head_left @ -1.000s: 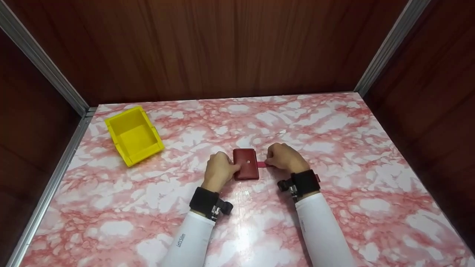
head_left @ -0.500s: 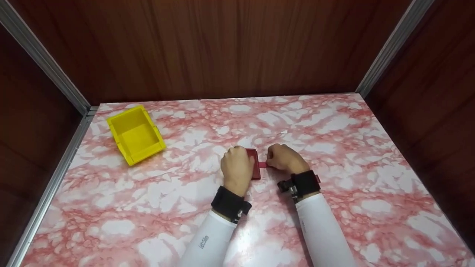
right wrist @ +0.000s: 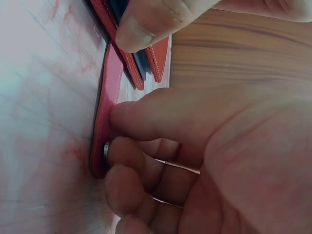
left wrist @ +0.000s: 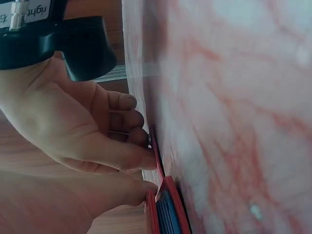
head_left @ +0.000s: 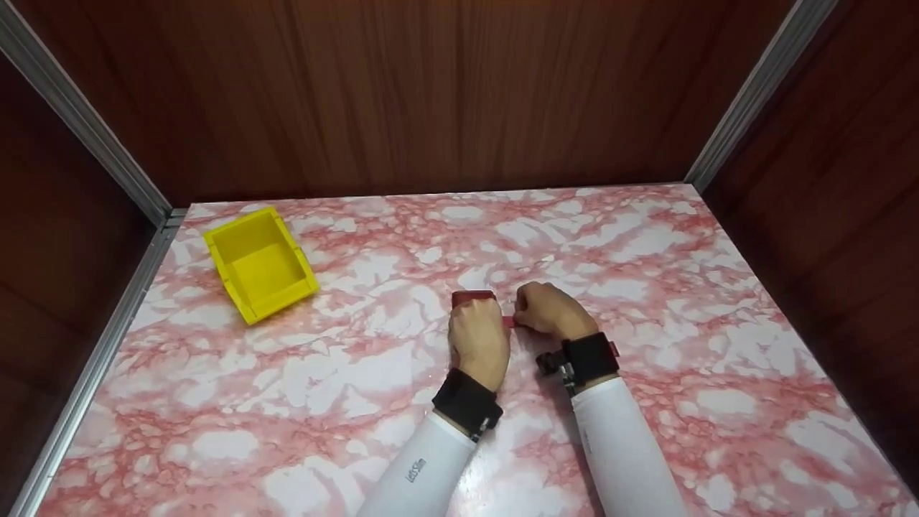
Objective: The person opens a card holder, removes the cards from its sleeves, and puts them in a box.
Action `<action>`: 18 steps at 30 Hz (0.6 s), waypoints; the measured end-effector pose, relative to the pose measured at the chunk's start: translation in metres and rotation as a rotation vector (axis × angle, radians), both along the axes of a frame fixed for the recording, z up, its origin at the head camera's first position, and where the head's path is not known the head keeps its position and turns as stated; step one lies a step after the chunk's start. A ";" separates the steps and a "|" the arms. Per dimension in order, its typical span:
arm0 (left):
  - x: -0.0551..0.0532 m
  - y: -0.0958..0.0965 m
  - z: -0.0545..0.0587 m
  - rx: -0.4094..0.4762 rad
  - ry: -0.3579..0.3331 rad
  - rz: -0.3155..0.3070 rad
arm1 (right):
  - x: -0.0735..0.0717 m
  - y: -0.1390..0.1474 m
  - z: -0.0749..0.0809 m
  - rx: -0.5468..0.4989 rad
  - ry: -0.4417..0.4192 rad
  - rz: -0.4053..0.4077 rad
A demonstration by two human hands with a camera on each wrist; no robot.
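Note:
A dark red card holder (head_left: pixel 472 295) lies near the middle of the table, mostly hidden in the head view under my left hand (head_left: pixel 479 337). That hand grips it from above, its thumb (right wrist: pixel 134 34) at the edge between the covers. Dark inner sleeves (left wrist: pixel 168 214) show between the parted covers in the left wrist view. From the card holder's right side a pinkish-red strap (right wrist: pixel 109 83) with a metal snap (right wrist: pixel 106 152) reaches out along the table. My right hand (head_left: pixel 551 312) holds this strap down, thumb and curled fingers against it.
A yellow bin (head_left: pixel 266 269) stands at the back left of the pink-and-white marbled table (head_left: pixel 646 244). Dark wood panels (head_left: pixel 431 93) rise behind and at both sides, with metal posts in the corners. Each wrist wears a black camera band (head_left: pixel 592 357).
My left hand has moved right, from the card holder's left edge across its top to its right edge. The right hand stays on the strap, nearly still.

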State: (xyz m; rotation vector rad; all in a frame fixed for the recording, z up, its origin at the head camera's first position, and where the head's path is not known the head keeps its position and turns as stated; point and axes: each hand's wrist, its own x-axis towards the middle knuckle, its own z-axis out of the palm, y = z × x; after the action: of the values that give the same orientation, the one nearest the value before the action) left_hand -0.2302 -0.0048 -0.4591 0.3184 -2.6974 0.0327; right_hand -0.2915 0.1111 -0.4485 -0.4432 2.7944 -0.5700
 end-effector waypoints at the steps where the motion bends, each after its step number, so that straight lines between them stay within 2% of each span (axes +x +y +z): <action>1: 0.000 -0.002 0.001 0.019 -0.011 -0.019 | 0.000 0.000 0.000 0.000 0.000 0.003; 6: 0.002 -0.011 0.006 0.123 -0.028 -0.121 | 0.000 0.000 0.000 0.000 -0.009 0.000; 11: 0.004 -0.021 0.014 0.313 -0.020 -0.203 | -0.001 0.000 0.000 0.001 -0.004 0.006; 15: 0.002 -0.033 0.022 0.484 -0.073 -0.217 | -0.002 0.000 -0.002 0.003 -0.009 0.009; 18: 0.001 -0.044 0.028 0.560 -0.122 -0.210 | -0.001 0.000 -0.003 0.003 -0.015 0.005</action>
State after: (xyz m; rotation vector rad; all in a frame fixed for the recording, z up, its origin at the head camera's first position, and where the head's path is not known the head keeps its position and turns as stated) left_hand -0.2296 -0.0491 -0.4314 0.1949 -2.7986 -0.7966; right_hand -0.2928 0.1113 -0.4510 -0.4435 2.7792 -0.5657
